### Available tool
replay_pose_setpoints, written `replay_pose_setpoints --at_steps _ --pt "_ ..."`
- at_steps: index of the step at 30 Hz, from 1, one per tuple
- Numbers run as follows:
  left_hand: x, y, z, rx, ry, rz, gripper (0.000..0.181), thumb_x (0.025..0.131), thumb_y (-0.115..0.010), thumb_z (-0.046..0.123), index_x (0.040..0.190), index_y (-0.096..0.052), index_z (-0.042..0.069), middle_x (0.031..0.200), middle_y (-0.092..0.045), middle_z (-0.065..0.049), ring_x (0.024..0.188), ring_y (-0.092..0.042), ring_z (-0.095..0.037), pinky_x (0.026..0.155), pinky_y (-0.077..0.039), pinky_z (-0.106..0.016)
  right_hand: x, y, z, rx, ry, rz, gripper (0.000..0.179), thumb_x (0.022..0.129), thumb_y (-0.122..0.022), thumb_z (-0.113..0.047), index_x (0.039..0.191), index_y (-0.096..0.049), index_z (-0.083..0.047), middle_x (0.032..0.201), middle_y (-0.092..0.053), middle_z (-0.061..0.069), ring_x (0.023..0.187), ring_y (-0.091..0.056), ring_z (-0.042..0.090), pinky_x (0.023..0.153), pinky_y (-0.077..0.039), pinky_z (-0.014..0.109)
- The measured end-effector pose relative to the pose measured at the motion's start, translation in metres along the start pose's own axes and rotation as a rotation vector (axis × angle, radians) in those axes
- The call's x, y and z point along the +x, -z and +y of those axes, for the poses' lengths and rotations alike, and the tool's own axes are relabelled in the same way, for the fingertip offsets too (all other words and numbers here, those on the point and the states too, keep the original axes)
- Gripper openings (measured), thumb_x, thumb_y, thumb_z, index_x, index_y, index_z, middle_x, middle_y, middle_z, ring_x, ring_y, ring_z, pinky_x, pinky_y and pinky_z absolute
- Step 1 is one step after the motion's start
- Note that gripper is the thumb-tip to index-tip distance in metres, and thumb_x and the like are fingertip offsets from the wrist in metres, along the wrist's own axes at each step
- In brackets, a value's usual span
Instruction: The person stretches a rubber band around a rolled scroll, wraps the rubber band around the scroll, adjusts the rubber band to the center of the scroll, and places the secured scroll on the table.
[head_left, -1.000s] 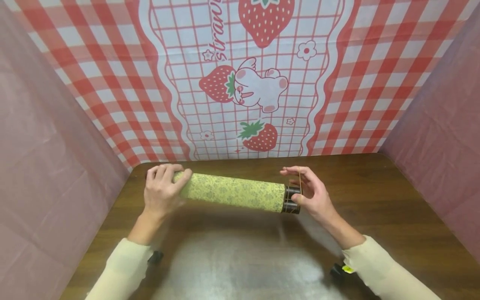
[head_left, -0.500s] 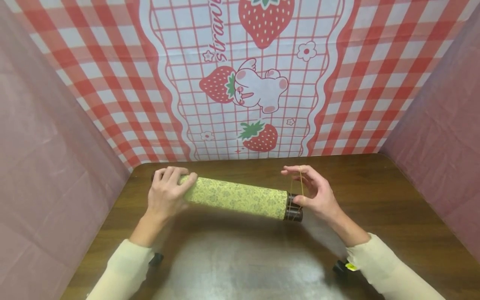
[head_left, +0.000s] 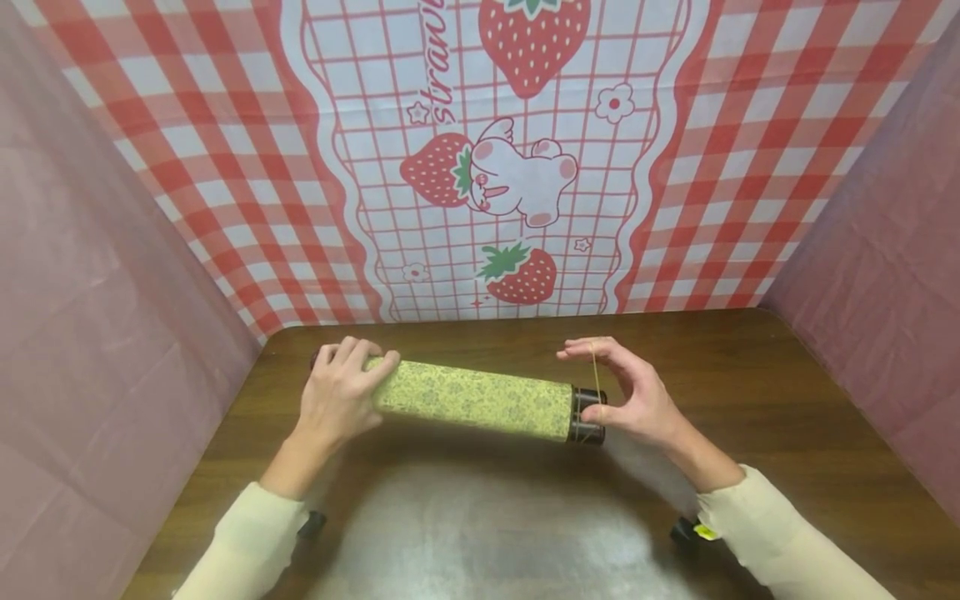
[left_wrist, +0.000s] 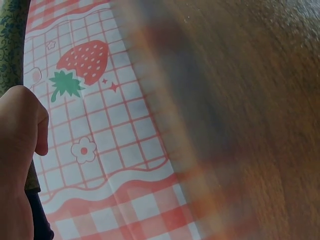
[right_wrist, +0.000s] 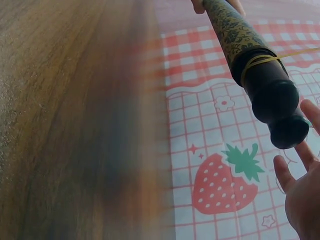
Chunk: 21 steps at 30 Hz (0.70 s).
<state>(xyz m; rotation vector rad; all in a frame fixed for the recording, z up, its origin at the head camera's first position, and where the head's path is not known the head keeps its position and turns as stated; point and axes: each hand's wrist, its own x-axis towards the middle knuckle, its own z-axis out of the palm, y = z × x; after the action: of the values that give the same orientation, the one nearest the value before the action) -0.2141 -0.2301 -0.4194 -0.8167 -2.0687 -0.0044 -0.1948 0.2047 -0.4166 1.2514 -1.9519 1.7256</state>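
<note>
A rolled hanging scroll [head_left: 480, 402] with yellow-green patterned backing is held above the table, slanting slightly down to the right. My left hand [head_left: 337, 396] grips its left end, fingers over the top. From the right end stick two dark roller knobs [right_wrist: 276, 100], one beside the other. A thin yellow rubber band [right_wrist: 295, 52] circles the knobs and stretches away to my right hand [head_left: 641, 400]. There the fingers are spread, with the band over them and the thumb near the knobs. In the left wrist view my left hand [left_wrist: 17, 135] partly hides the scroll [left_wrist: 11, 45].
The brown wooden table [head_left: 750, 400] lies below, with a glare patch at its front. A red-and-white strawberry cloth [head_left: 517, 167] hangs behind it. Pink curtains [head_left: 97, 292] stand at both sides. Dark wrist devices [head_left: 684, 532] show under the sleeves.
The scroll and my left hand have moved slightly right and down. My right hand has shifted a little down, and the band stays stretched between its fingers and the knobs.
</note>
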Motion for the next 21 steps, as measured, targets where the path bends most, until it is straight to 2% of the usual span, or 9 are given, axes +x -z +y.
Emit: replay_pose_setpoints --at_steps 6,12,17,21 --pt "-0.0002 0.0013 0.0021 0.021 0.036 -0.046 0.064 0.052 -0.082 0.007 0.114 -0.074 0.018 0.102 -0.073 -0.012 0.093 -0.065 -0.033 0.073 -0.054 -0.048 0.0007 0.0016 0.0017 -0.034 0.024 0.003 0.069 0.094 -0.093 -0.038 0.146 -0.067 -0.001 0.148 -0.072 -0.005 0.146 -0.063 0.01 0.13 -0.044 0.022" --pt "-0.0009 0.0019 0.0047 0.026 0.083 -0.119 0.067 0.053 -0.085 0.006 0.119 -0.075 0.017 0.104 -0.072 -0.013 0.097 -0.065 -0.034 0.075 -0.055 -0.049 0.0015 0.0021 -0.0021 -0.048 -0.023 0.005 0.067 0.09 -0.097 -0.026 0.144 -0.067 -0.001 0.148 -0.071 -0.01 0.146 -0.063 0.009 0.128 -0.045 0.021" --pt "-0.0018 0.0019 0.0076 0.017 0.126 -0.182 0.071 0.052 -0.086 0.005 0.121 -0.074 0.018 0.105 -0.072 -0.014 0.1 -0.065 -0.034 0.078 -0.056 -0.049 0.0005 0.0025 -0.0015 -0.078 -0.034 0.001 0.066 0.084 -0.098 -0.009 0.14 -0.065 0.008 0.147 -0.072 -0.01 0.146 -0.061 0.005 0.125 -0.047 0.02" --pt "-0.0018 0.0019 0.0091 0.015 0.145 -0.206 0.071 0.053 -0.085 0.004 0.122 -0.074 0.019 0.105 -0.073 -0.014 0.1 -0.066 -0.034 0.078 -0.056 -0.048 0.0002 0.0021 -0.0002 -0.099 -0.031 0.014 0.062 0.084 -0.098 -0.006 0.135 -0.067 0.011 0.144 -0.074 -0.01 0.145 -0.061 0.003 0.124 -0.048 0.019"
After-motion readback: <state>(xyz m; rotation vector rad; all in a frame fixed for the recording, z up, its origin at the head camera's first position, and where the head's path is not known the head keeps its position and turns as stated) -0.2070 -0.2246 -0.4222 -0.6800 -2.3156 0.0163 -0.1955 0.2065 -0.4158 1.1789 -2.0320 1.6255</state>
